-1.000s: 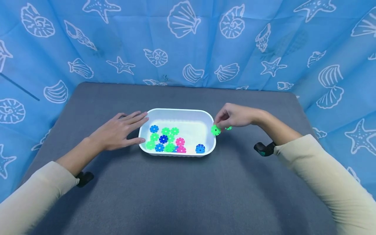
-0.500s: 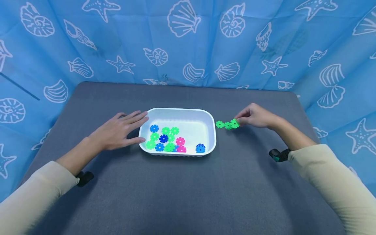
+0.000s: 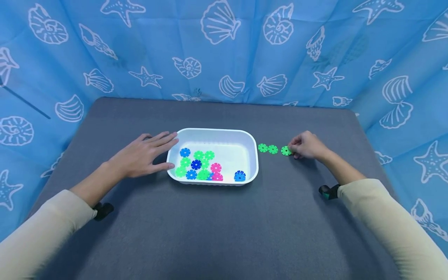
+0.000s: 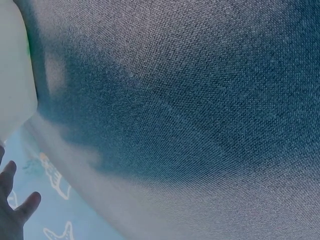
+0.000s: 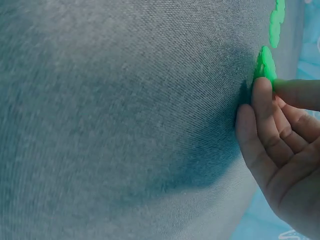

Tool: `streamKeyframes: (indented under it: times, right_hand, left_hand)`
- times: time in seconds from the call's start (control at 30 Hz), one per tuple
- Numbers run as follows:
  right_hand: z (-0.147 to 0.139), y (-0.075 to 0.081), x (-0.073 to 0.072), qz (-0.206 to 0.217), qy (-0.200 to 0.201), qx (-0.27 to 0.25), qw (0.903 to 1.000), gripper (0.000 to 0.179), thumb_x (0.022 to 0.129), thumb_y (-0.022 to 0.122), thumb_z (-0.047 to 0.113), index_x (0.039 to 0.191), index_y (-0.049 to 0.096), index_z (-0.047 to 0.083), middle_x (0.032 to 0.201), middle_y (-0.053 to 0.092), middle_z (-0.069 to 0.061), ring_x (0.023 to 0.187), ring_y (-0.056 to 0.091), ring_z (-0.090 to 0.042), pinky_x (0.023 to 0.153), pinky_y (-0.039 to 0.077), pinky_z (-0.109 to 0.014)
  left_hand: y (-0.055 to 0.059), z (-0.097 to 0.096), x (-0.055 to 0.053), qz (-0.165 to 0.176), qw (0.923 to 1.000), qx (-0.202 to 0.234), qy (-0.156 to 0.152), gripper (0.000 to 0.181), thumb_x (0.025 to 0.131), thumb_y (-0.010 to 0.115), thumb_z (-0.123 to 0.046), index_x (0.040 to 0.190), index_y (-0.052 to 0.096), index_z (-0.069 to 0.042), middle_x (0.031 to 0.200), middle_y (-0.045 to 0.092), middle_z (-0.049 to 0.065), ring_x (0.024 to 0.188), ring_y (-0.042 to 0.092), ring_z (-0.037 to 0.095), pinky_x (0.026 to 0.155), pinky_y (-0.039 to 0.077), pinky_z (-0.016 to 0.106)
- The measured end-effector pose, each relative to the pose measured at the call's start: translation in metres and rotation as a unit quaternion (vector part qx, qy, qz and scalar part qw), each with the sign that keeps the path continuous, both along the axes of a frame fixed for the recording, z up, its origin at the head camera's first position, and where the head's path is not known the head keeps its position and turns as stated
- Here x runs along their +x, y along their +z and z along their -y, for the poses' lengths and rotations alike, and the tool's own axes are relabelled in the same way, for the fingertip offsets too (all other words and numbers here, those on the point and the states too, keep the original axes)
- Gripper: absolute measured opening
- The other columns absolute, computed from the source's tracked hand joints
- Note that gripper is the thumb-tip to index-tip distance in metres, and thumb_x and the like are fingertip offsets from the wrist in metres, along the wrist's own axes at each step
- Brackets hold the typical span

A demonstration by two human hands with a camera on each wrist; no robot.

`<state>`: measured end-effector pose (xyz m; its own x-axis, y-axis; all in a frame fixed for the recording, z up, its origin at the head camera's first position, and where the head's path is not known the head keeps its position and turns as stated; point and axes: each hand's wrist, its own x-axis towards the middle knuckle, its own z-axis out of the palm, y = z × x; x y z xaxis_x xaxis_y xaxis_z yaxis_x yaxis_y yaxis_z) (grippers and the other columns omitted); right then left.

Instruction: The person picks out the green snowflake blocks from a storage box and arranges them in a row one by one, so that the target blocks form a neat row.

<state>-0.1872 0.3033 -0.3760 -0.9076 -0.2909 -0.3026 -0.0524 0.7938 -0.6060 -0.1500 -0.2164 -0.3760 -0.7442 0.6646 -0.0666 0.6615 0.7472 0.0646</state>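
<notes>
My right hand (image 3: 308, 145) pinches a green notched plastic disc (image 3: 286, 151) between thumb and fingertips, close over the table. In the right wrist view the same green disc (image 5: 266, 64) stands out past the fingertips. Left of it, two more green discs (image 3: 273, 149) lie side by side near the white tub (image 3: 257, 155). My left hand (image 3: 143, 155) has its fingers spread straight at the tub's left rim. Inside the tub lie several light green, blue and pink discs (image 3: 216, 168), mostly toward the left and front. Part of the left hand (image 4: 17, 205) shows in the left wrist view's lower corner.
A grey cloth-covered table (image 3: 224, 225) lies under everything. Behind it hangs a blue curtain (image 3: 224, 50) with white shell and starfish prints. Two blue discs (image 3: 239, 177) overlap at the tub's front right.
My right hand has moved right from the tub's edge, carrying the green disc out and down toward the table beside two other green ones. The left hand has stayed at the rim.
</notes>
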Motion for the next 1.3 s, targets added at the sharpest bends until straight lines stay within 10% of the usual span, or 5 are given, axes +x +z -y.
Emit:
streamKeyframes:
  times: [1.3]
  right_hand:
    - [0.0064,-0.0058,-0.0001,0.004,-0.048,0.002,0.9988,0.017,0.097,0.062,0.006,0.091,0.069,-0.008,0.073,0.070,-0.009,0.064,0.069,-0.017,0.060,0.058,-0.033]
  left_hand:
    - [-0.0012,0.0006,-0.0009,0.018,0.9997,0.015,0.004,0.083,0.095,0.052,-0.063,0.159,0.027,-0.016,0.165,0.019,0.003,0.150,0.023,0.031,0.109,0.029,0.064]
